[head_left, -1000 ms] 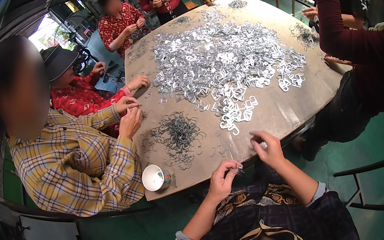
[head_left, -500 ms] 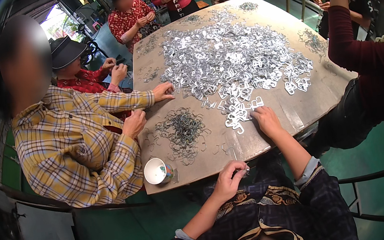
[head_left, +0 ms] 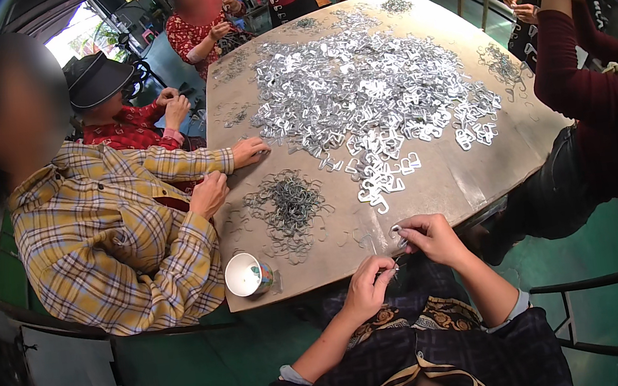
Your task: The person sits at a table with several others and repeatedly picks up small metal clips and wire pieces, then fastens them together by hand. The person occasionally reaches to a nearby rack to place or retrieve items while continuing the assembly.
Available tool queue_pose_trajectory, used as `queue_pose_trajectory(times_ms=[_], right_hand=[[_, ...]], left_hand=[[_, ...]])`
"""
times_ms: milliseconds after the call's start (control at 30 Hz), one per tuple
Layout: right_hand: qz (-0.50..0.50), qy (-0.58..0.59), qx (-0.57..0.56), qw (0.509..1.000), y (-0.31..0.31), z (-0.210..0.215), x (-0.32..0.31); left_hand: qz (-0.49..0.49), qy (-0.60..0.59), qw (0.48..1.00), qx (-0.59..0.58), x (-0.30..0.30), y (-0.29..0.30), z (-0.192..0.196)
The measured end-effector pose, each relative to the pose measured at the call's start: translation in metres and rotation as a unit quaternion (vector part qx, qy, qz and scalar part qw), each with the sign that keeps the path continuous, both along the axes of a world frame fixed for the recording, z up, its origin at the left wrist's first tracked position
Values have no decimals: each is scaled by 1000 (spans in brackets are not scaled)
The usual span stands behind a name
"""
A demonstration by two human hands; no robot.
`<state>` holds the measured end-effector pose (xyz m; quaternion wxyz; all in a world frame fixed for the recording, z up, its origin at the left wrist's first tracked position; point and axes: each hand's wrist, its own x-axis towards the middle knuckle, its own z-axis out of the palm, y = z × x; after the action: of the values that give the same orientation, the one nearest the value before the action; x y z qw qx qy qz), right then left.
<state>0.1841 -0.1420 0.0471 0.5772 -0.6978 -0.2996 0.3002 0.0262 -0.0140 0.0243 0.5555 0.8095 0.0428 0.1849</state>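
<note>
Over the near table edge, my left hand (head_left: 370, 287) is closed in a pinch. A small metallic bit pokes out at its fingertips, too small to name. Just right of it and a little higher, my right hand (head_left: 432, 239) pinches a small, pale, curved metal piece (head_left: 396, 230), mostly covered by the fingers. Beyond my hands, a large heap of flat silver hook-shaped pieces (head_left: 366, 93) spreads over the table, its near tail reaching toward my right hand. To the left lies a dark tangled pile of bent wire hooks (head_left: 289, 205).
A white-lined paper cup (head_left: 246, 275) stands at the near left corner of the brown-topped table (head_left: 449, 203). A person in a yellow plaid shirt (head_left: 117, 232) sits close on my left, one hand on the table. Several others work around it; a dark red sleeve (head_left: 559, 58) is raised at right.
My right hand has drawn back from the near tail of the silver heap to beside my left hand, now pinching a piece. My left hand has stayed about where it was.
</note>
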Motion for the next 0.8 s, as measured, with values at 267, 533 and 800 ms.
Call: queue_pose_trajectory(times_ms=[267,533,800], right_hand=[[-2,-84,1,996,-2,18,-24],[-9,-229,11,973,-1,31,-41],[-20,-272,-1,962,1,31,-47]], left_hand=[[1,-14,999,42,5,1,1],[16,-10,998,56,1,6,2],[45,17,996,73,6,34,1]])
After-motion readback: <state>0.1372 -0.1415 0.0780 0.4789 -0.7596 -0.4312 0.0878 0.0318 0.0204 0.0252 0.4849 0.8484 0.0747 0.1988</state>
